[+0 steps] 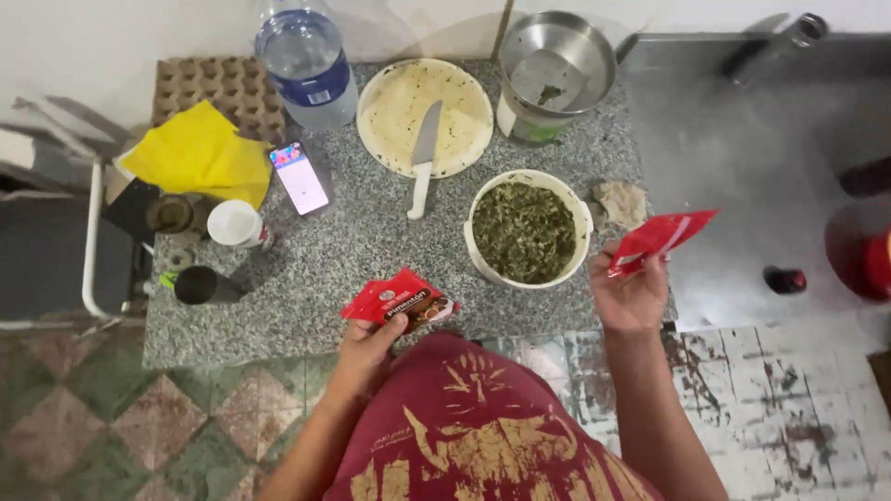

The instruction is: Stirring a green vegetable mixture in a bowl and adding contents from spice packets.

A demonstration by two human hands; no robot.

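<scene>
Head view, looking straight down, shows us standing at a speckled granite bench (371, 241) with a red sachet in each of our hands. Our left hand (367, 348) pinches a red seasoning packet (399, 301) by its lower edge, held low over the near rim of the bench. Our right hand (631, 292) is closed on a second red sachet (661, 237), lifted and tilted just to the right of the white bowl of chopped green herbs (524, 230); whether its top is torn open we cannot tell.

Behind the bowl lies a round pale plate (464, 102) with a white-handled knife (423, 158) across it, and to its right stands a steel pot (557, 60). A water bottle (306, 65), a phone (300, 176) with its screen lit, a yellow cloth (200, 153) and an egg tray (223, 88) sit along the left. A crumpled rag (620, 202) lies just beside the bowl.

We judge the step in hand to be the seasoning of the herbs, with the right sachet nearest the bowl. The next move would call for bringing that sachet over the bowl's middle, mouth down, and checking that it is open before tipping, so nothing spills on the bench.
</scene>
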